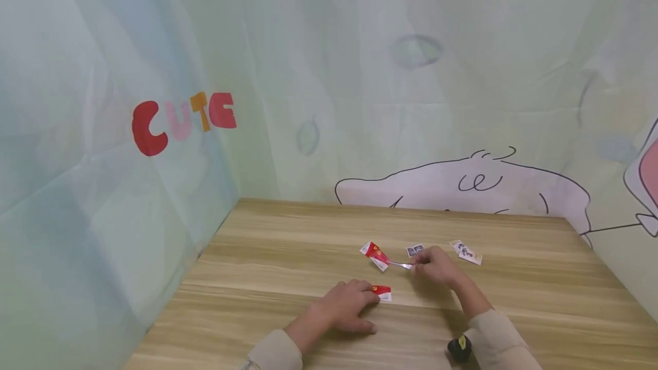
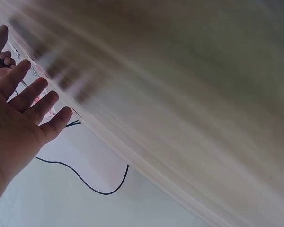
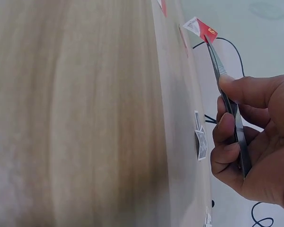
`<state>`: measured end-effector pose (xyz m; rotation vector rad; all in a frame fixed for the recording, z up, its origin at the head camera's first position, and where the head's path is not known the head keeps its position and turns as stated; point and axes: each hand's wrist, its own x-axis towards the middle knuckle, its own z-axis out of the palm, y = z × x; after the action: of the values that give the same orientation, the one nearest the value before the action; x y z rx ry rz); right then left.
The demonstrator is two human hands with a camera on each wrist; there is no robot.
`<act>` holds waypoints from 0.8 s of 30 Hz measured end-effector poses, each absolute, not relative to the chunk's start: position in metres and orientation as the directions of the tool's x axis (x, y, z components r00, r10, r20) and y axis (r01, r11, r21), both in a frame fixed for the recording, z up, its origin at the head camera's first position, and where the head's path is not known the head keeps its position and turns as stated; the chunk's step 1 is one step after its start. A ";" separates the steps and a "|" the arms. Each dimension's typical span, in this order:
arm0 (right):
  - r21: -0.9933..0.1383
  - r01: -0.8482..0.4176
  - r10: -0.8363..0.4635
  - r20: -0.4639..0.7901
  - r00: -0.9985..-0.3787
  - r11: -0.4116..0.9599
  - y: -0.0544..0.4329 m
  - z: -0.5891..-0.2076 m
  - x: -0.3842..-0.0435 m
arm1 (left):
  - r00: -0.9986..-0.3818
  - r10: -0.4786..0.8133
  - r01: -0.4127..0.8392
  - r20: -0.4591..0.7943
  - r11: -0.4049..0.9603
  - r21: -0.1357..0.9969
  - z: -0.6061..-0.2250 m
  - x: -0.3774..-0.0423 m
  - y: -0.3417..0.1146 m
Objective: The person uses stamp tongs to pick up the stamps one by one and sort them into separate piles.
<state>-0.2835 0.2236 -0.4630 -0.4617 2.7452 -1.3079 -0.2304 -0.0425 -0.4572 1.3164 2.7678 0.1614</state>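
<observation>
My right hand [image 1: 436, 267] grips metal tweezers [image 3: 231, 106], fingers curled round their shanks. The tips pinch a small red-and-white stamp [image 3: 207, 31], which is raised above the table in the right wrist view. In the head view this stamp overlaps another red-and-white piece [image 1: 368, 248]. My left hand [image 1: 343, 307] is low over the tabletop, palm down, its fingers extended and slightly spread in the left wrist view. By its fingertips lies a second red stamp [image 1: 382, 290], its left edge hidden by the hand; whether they touch, I cannot tell.
Black-and-white stamps [image 1: 414, 250] lie just beyond my right hand, and paler ones [image 1: 466, 252] farther right. A small black object with a yellow mark [image 1: 459, 349] sits by the right sleeve. Printed cloth [image 1: 288, 147] hangs behind the wooden table [image 1: 247, 261].
</observation>
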 end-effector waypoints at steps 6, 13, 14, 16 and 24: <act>-0.786 -0.208 -0.271 0.054 -0.961 0.582 0.223 -0.467 -0.289 | -0.638 0.769 0.763 -0.022 0.636 0.113 -0.459 -0.231 -0.042; -0.800 -0.169 -0.224 0.045 -0.974 0.575 0.219 -0.470 -0.294 | -0.637 0.770 0.767 -0.017 0.636 0.083 -0.460 -0.231 -0.041; -0.800 -0.164 -0.217 0.043 -0.975 0.577 0.218 -0.470 -0.295 | -0.637 0.771 0.767 -0.018 0.636 0.084 -0.460 -0.231 -0.041; -0.798 -0.156 -0.208 0.039 -0.977 0.583 0.217 -0.471 -0.296 | -0.636 0.772 0.767 -0.021 0.635 0.090 -0.461 -0.232 -0.041; -0.778 -0.140 -0.181 0.034 -0.983 0.613 0.211 -0.472 -0.301 | -0.638 0.770 0.765 -0.018 0.636 0.100 -0.463 -0.233 -0.040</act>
<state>-0.3011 0.2110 -0.4717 -0.2764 2.7787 -1.3331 -0.2327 -0.0403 -0.4626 1.3091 2.7880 0.1276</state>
